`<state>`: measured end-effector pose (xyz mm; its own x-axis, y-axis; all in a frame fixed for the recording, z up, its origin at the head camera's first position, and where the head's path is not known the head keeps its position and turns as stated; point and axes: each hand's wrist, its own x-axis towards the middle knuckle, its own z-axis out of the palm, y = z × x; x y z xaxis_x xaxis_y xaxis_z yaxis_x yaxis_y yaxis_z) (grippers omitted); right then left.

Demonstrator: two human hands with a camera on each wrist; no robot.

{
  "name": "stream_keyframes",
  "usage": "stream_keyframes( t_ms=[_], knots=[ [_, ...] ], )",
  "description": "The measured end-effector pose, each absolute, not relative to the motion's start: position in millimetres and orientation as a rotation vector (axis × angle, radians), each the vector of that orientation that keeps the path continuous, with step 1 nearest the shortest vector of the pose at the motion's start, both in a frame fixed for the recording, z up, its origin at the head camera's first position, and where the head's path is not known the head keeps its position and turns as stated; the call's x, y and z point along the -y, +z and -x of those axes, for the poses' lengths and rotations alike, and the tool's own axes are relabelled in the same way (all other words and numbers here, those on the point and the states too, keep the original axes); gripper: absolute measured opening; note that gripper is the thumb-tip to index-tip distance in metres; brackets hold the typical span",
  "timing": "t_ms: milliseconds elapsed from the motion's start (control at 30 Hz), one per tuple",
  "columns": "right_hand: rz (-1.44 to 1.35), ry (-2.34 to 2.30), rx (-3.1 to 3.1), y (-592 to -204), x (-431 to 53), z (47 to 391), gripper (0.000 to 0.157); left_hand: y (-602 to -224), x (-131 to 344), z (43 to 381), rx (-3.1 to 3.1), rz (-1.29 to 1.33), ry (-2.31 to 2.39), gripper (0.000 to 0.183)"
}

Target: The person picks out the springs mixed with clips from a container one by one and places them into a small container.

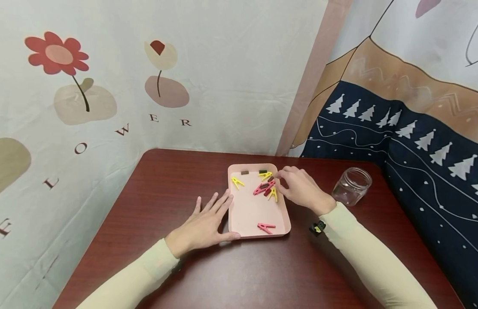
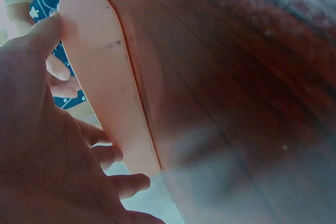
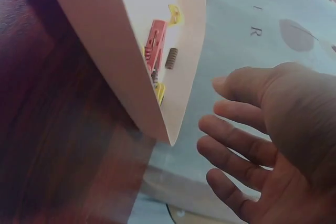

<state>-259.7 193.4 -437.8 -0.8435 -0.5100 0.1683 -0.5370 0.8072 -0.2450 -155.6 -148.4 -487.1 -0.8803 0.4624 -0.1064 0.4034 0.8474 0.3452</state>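
Note:
A pale pink tray [image 1: 244, 214] lies on the table under both hands. My left hand [image 1: 204, 225] rests along its left side, straight fingers touching the wall and thumb at the near corner. Over the right rim is my right hand [image 1: 299, 189]; the right wrist view shows its fingers loosely bent with nothing between them. Beneath those fingers cluster pink clothespins [image 1: 258, 189], yellow clothespins [image 1: 273, 194] and a dark red piece [image 1: 267, 192]. A yellow clothespin [image 1: 235, 180] lies at left, a pink clothespin [image 1: 265, 225] near the front. A brown ribbed cylinder [image 3: 171, 59] sits by the far wall.
An open clear glass jar [image 1: 351, 189] stands on the table to the right, beyond my right wrist. A dark green piece [image 1: 263, 171] lies at the tray's far end. Printed cloth [image 1: 239, 86] hangs behind the brown table [image 1: 177, 180] and along its right side.

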Motion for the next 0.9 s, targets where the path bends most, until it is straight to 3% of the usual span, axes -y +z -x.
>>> stream_keyframes(
  t_ms=[667,900],
  knots=[
    [-0.927,0.166,3.023,-447.8,-146.7,294.1,0.015,-486.1,147.5,155.6,-2.843,-0.667,0.47,0.122],
    [-0.893,0.125,3.091,-450.3,-136.5,299.0,0.017,-487.5,147.6,154.7,-2.845,-0.667,0.464,0.124]
  ],
)
